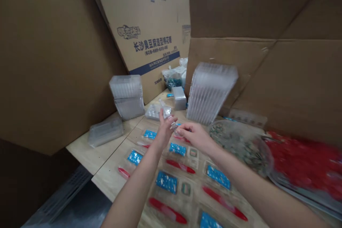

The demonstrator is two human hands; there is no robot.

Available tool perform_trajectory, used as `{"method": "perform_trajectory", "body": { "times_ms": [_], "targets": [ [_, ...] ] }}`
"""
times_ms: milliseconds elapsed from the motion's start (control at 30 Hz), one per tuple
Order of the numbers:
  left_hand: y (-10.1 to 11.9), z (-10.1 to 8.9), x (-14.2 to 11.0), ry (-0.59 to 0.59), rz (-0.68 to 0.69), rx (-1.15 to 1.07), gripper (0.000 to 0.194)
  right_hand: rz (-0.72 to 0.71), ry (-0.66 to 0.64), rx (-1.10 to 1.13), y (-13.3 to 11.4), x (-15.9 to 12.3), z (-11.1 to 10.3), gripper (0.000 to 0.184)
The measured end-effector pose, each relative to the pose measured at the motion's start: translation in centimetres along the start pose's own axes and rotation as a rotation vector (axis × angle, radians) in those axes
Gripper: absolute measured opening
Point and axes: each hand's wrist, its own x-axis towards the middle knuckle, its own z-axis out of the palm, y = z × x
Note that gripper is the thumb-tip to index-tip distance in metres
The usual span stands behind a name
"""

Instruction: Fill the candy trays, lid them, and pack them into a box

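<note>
Near the centre of the frame, a small clear piece is held between two hands brought close together. It is gripped by the fingers of the left hand, one finger being raised. The thumb and forefinger of the right hand are pinched at its near side; whether it is truly gripped there cannot be told through the blur.

The piece is judged to be thin plastic: very light, fairly stiff, slick and easily creased if squeezed. It would best be held lightly by its edges, with the flat faces left unpressed.

Below the hands, at lower centre, clear trays are laid out with blue packets and red sticks. At right, a bowl of greenish bits is seen beside red pieces. Clear stacks are stood behind.
</note>
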Motion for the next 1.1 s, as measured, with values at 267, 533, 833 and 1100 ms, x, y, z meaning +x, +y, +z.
{"method": "perform_trajectory", "body": {
  "times_ms": [267,533,833,1100],
  "targets": [
    [-2.9,6.8,-6.3,-0.17,-0.128,-0.045,0.069,0.183,0.045,0.426,1.8,-9.5,-4.4,0.02],
    [-4.1,12.2,-12.1,-0.326,-0.151,-0.07,0.074,0.119,0.083,0.217,1.6,-17.6,-8.1,0.018],
    [-3.1,10.3,-15.4,-0.438,-0.327,-0.17,0.077,-0.145,0.597,-0.367,2.6,-19.4,-14.4,0.017],
    [-3.1,8.6,-19.7,-0.576,-0.591,-0.346,0.094,-0.117,0.532,-0.701,7.6,-16.4,-12.5,0.022]
  ]
}}
